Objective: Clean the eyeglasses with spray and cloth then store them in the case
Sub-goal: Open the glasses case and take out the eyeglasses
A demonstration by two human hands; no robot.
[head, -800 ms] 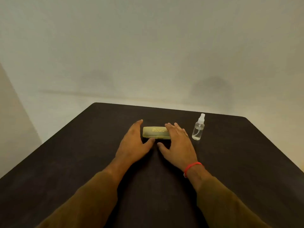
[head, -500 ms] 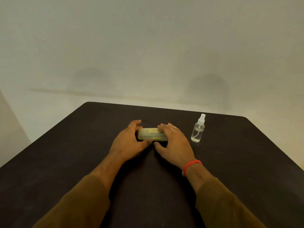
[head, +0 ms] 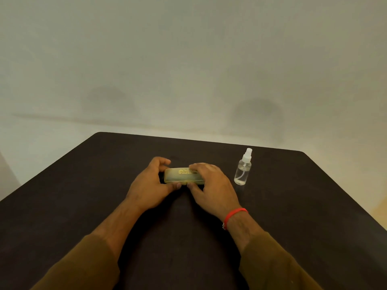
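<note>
Gripping the case [head: 184,176] at mid-frame, left hand [head: 149,186] is clamping its left end and right hand [head: 211,185] is pinching its right end, lid looking closed. Guessing it's the opening step, so thumbs need to pry next. Spray [head: 243,167] is standing just right; glasses aren't visible.

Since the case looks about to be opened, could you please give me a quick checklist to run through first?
1. Left hand grips the translucent yellow-green glasses case: ok.
2. Right hand grips the case's other end: ok.
3. Case lid closed: ok.
4. Clear plastic spray bottle upright, clear of the hands: ok.
5. Cleaning cloth present: not ok, none visible.
6. Eyeglasses inside the case: cannot tell.
</note>
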